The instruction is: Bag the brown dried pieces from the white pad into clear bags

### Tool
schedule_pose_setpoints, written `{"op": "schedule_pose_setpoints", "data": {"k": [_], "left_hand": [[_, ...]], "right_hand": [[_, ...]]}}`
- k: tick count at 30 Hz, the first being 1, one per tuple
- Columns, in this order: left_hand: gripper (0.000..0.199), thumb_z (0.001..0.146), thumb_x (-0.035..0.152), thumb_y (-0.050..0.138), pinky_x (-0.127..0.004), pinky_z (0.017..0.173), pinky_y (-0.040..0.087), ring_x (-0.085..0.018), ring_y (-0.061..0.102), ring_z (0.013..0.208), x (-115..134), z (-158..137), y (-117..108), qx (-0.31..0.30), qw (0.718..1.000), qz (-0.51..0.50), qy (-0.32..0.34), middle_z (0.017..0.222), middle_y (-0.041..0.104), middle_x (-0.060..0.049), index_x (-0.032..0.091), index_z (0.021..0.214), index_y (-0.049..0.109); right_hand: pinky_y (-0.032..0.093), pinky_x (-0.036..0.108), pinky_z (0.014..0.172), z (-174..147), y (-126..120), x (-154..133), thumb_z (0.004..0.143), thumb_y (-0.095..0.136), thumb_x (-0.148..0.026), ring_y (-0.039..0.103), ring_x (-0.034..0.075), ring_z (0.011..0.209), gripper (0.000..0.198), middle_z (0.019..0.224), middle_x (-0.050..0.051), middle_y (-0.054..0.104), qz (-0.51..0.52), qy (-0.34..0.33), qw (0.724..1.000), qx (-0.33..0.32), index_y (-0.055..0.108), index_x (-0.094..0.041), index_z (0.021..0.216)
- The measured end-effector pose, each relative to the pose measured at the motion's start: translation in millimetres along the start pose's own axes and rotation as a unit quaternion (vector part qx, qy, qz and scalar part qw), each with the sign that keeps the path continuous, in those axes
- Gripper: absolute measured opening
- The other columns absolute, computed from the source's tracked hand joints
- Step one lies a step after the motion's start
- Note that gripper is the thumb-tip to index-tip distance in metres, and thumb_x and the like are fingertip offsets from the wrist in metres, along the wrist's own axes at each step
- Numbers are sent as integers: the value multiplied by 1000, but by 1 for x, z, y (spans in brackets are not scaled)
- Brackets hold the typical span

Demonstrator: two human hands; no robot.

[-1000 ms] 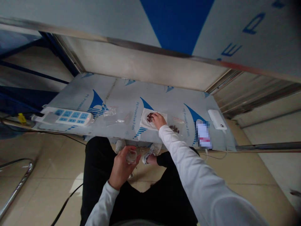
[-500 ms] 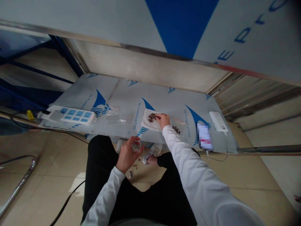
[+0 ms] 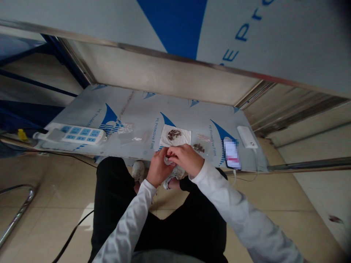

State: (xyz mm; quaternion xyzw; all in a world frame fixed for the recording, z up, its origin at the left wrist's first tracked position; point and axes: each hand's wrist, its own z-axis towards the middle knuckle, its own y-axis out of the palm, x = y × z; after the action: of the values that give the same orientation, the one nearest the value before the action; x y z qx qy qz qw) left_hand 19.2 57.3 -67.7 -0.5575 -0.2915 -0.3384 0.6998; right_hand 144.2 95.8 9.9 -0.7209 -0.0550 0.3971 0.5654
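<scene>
Close to the bench's front edge, my left hand is curled round a small clear plastic bag. My right hand meets it there, its fingers bent together at the bag's mouth. Whatever those right fingertips hold is hidden. Just beyond both hands lies a white sheet, paper or cloth, with a heap of small dark brown pieces on it. Right of the sheet is another clear bag holding greyish-brown pieces.
A power strip sits at the left of the film-covered bench, with clear bags beside it. At the right are a phone and a white box with a cable. A panel overhangs the bench.
My right hand has come back from the brown pieces to the bag in my left hand. The left hand has moved slightly right and up. The whole view has shifted a little.
</scene>
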Motion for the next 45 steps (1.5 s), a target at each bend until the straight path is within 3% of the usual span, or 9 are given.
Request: {"op": "schedule_pose_setpoints", "data": {"k": [4,10,16,18,21,23,27,33,45], "left_hand": [[23,64,9,61,-30,71,47,-22,63,79,5,-5,3,10,1000,7,14,79,64,-2,21,81,52],[30,65,4,55,-28,71,47,-20,66,82,-4,-15,6,8,999,-31,1,83,67,-2,21,90,56],[27,69,11,60,-27,70,47,-19,66,79,-15,-17,3,10,999,-43,-19,85,69,-2,21,93,57],[26,71,17,65,-27,69,47,-18,66,76,-18,-16,1,15,998,-42,-36,81,68,-1,21,95,57],[28,73,25,68,-27,70,48,-16,65,72,-23,-16,-3,28,997,-40,-59,76,67,1,21,98,56],[28,74,26,68,-26,70,47,-16,65,71,-26,-17,-5,32,997,-39,-64,75,66,2,22,98,56],[26,74,28,68,-26,70,47,-15,65,71,-33,-20,-9,36,997,-23,-65,75,67,2,22,97,56],[25,75,30,68,-28,72,48,-15,65,70,-41,-22,-11,35,996,-18,-76,75,67,2,22,96,56],[26,75,26,68,-27,71,49,-15,66,72,-35,-21,-14,36,996,-16,-79,78,67,1,21,98,56]], "right_hand": [[48,28,72,0,0,-2,82,64,-8,66,19,79,9,79,7,71,-51,-45,998,-18,69,-15,79],[50,30,84,-8,18,-8,80,63,-3,66,19,89,12,92,9,72,6,-40,999,-4,70,-13,83],[52,28,79,-8,26,5,82,63,-12,67,16,83,12,90,4,73,87,-73,993,36,70,-18,89],[52,26,78,3,27,28,84,61,-16,67,15,79,12,89,2,72,118,-40,988,95,70,-20,92],[52,29,80,32,33,79,80,63,-13,65,16,81,26,98,6,69,52,84,981,169,66,-18,105],[52,32,82,54,41,114,72,68,-7,63,19,87,38,106,11,65,-2,138,978,154,65,-13,109],[48,36,91,83,60,154,69,68,-5,60,21,94,26,98,11,63,-31,151,979,130,70,-13,94],[46,30,89,89,71,165,77,59,-6,61,17,87,20,94,8,65,-62,150,980,111,71,-16,89],[44,25,84,86,69,162,80,56,-9,63,17,90,23,100,11,70,-130,207,965,91,71,-14,97]]}}
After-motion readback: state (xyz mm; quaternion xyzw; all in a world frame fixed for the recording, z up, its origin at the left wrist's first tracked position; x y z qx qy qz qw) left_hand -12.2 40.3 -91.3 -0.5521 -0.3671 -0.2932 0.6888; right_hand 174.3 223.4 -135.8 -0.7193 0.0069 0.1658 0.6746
